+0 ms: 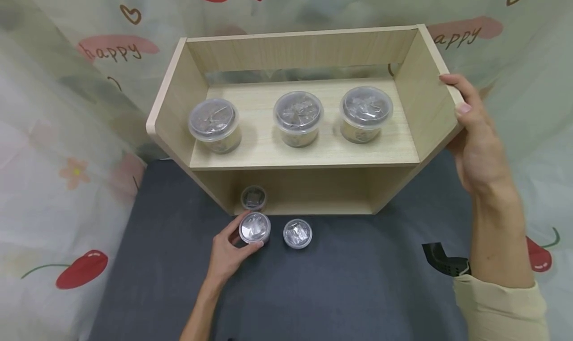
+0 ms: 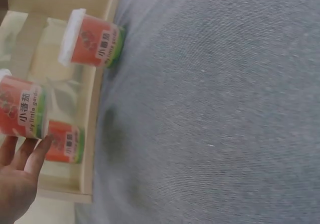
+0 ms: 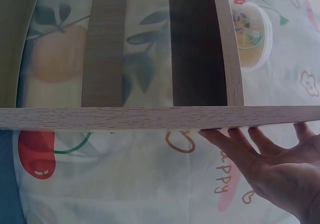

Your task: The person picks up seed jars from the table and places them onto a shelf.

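My left hand [image 1: 230, 255] holds a small round tub [image 1: 254, 227] with a clear lid, at the front left of the lower shelf. The left wrist view shows the held tub's [image 2: 22, 106] red label with green lower band, above the left fingers [image 2: 35, 156]. Just behind it, another tub [image 1: 253, 198] stands inside the lower compartment. A third tub [image 1: 297, 233] sits on the dark cloth before the shelf. My right hand [image 1: 476, 137] touches the right side panel of the wooden shelf unit [image 1: 429, 92]; its fingers [image 3: 230, 146] lie against the outer face.
Three lidded cups stand on the upper shelf: one left [image 1: 215, 125], one middle [image 1: 298, 117], one right [image 1: 365, 113]. A patterned curtain [image 1: 89, 132] surrounds the back and sides. Dark grey cloth [image 1: 349, 276] covers the surface. A black strap [image 1: 443, 261] shows beside the right wrist.
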Motion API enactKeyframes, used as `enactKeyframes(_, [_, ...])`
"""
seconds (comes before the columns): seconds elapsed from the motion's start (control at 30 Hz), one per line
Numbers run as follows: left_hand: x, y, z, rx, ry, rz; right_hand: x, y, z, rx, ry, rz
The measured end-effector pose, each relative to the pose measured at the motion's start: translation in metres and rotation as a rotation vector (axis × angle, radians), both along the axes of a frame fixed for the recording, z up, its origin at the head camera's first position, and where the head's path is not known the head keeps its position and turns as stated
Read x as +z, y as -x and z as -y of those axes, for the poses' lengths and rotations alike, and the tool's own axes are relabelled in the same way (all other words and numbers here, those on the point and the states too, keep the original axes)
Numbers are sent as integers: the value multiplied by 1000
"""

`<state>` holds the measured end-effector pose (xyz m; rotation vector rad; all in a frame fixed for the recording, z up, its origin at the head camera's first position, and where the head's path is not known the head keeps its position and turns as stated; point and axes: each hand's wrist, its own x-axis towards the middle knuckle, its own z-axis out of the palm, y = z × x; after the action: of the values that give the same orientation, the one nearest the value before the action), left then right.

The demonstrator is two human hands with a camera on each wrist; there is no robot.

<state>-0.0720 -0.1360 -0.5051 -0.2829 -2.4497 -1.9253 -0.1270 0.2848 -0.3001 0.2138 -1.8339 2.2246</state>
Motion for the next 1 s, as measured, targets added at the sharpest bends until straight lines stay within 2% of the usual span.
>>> enactKeyframes(0.2, [12, 4, -7, -16, 38, 43, 0, 0, 1, -19, -10, -7])
enactKeyframes(0.4, [21, 11, -17, -54, 23, 81, 1, 0, 2, -27, -14, -3])
enactKeyframes(0.57, [29, 18, -29, -78, 5, 57, 1, 0, 4, -35, -24, -5])
enactKeyframes(0.77, [33, 28, -44, -132, -54, 12, 1, -1, 5, -35, -19, -9])
enactKeyframes(1.0, [35, 38, -58, -136, -55, 16, 0, -1, 5, -37, -13, -10])
